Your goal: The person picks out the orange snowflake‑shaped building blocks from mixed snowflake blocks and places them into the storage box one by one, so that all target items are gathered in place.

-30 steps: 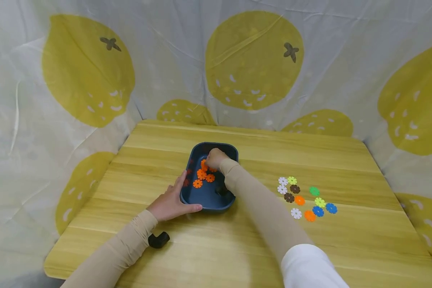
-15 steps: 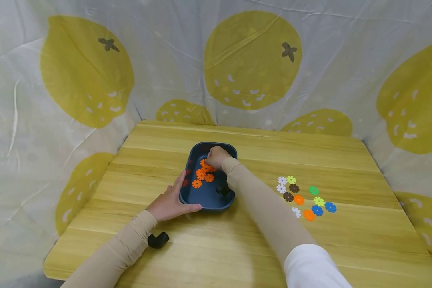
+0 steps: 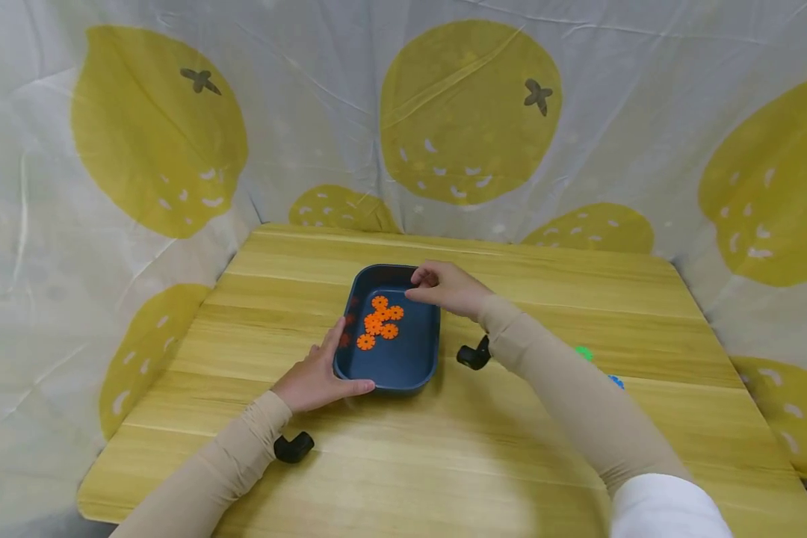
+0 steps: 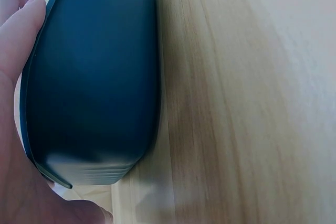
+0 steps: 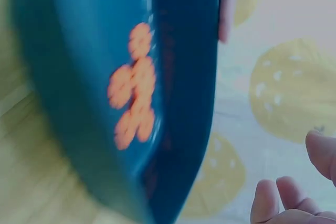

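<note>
A dark blue plastic box (image 3: 413, 359) stands on the table in the head view. Several orange notched discs (image 3: 379, 323) lie inside it, some overlapping. My left hand (image 3: 316, 379) rests against its near left corner, fingers straight along the left side and thumb along the near edge; the left wrist view shows that hand at the box's rim. Over the far right rim is my right hand (image 3: 450, 288), loosely bent, with nothing visible between thumb and fingers. In the right wrist view its fingertips (image 5: 266, 200) appear apart from the box.
On the right of the wooden table (image 3: 403, 471), a green disc (image 3: 583, 353) and a blue disc (image 3: 616, 381) show past the right sleeve, which hides other ground there. Black wrist mounts (image 3: 294, 447) hang below each forearm. A lemon-print cloth (image 3: 336, 112) hangs behind.
My right hand has lifted out of the box and moved right, leaving the orange discs inside. Its sleeve now covers most of the loose discs on the right. The left hand stays put.
</note>
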Action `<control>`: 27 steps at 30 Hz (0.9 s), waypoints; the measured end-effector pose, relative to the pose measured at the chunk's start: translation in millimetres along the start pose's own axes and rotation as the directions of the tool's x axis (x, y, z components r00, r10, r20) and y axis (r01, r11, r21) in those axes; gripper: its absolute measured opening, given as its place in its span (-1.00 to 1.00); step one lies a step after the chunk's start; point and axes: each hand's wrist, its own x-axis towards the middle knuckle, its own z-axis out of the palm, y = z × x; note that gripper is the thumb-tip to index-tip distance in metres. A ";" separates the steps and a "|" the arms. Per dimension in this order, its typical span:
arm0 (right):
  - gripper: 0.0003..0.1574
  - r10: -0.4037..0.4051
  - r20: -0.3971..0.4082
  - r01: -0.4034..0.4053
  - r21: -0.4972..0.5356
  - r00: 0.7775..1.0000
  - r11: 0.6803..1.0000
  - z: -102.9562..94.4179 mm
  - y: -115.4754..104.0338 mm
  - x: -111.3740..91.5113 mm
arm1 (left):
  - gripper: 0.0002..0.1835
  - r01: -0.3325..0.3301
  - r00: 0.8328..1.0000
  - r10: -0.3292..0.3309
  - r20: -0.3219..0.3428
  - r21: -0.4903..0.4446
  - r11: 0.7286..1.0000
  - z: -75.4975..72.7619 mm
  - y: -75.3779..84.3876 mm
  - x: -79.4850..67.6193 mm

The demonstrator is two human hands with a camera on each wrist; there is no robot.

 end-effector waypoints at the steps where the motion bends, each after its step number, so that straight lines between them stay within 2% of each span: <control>1: -0.58 -0.002 -0.010 0.002 -0.002 1.000 1.000 -7.3 5.3 -8.8 | 0.41 0.005 1.000 -0.005 0.000 0.004 1.000 -0.8 0.2 -0.3; 4: -0.59 0.023 -0.041 -0.024 -0.024 0.999 0.999 -29.2 26.0 -38.3 | 0.42 0.015 1.000 -0.015 -0.002 0.011 1.000 -3.0 0.5 -1.1; 7: -0.56 0.083 -0.063 -0.085 -0.038 0.995 0.996 -48.0 52.2 -69.6 | 0.43 0.018 1.000 -0.018 0.000 0.015 1.000 -4.5 0.5 -1.5; 12: -0.46 0.180 -0.092 -0.184 -0.038 0.979 0.982 -63.8 96.7 -121.7 | 0.43 0.018 1.000 -0.018 0.000 0.009 1.000 -5.1 0.7 -1.6; 17: -0.48 0.236 -0.098 -0.241 -0.048 0.967 0.969 -55.8 136.2 -168.3 | 0.43 0.015 1.000 -0.015 0.005 -0.003 1.000 -3.8 0.8 -0.3; 20: -0.52 0.266 -0.096 -0.273 -0.072 0.959 0.959 -47.1 153.9 -187.7 | 0.44 0.017 1.000 -0.017 0.008 -0.002 1.000 -2.5 1.1 0.5; 24: -0.57 0.283 -0.096 -0.292 -0.098 0.954 0.951 -40.2 166.7 -200.9 | 0.44 0.017 1.000 -0.017 0.009 -0.002 1.000 -0.9 1.8 1.1; 27: -0.62 0.268 -0.084 -0.277 -0.130 0.960 0.952 -37.7 169.9 -204.8 | 0.43 0.014 1.000 -0.014 0.011 -0.009 1.000 0.3 1.9 1.3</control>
